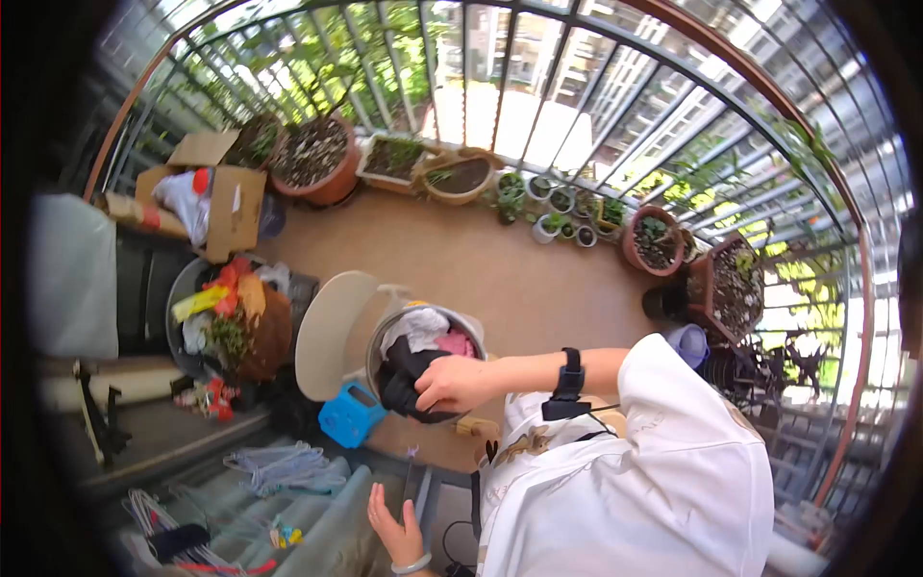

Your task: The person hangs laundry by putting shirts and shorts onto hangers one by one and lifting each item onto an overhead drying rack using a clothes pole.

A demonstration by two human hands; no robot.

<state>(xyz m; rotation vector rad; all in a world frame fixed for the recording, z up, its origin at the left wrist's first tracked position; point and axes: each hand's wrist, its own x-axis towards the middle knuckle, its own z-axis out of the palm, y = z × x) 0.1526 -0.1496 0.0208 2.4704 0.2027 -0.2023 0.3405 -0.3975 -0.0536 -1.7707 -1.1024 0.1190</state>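
Observation:
My right hand [450,383], with a black strap device on its wrist, reaches into a round bin [473,332]. Its fingers are curled on a black garment [409,370] at the bin's mouth. White cloth [418,329] and pink cloth [456,342] lie beside the black one in the bin. The bin's beige lid [332,332] stands open on the left. My left hand [394,527], with a light bracelet, hovers low in the view, fingers apart and holding nothing. A blue plastic container [350,415] sits against the bin's near left side.
Potted plants [312,159] line the metal railing [567,58]. On the left are a cardboard box [234,207] and a tub [178,317] of leaves and colourful wrappers. Hangers [288,466] lie on a greenish surface at lower left. A hexagonal planter [726,288] stands at right on the brown floor [538,288].

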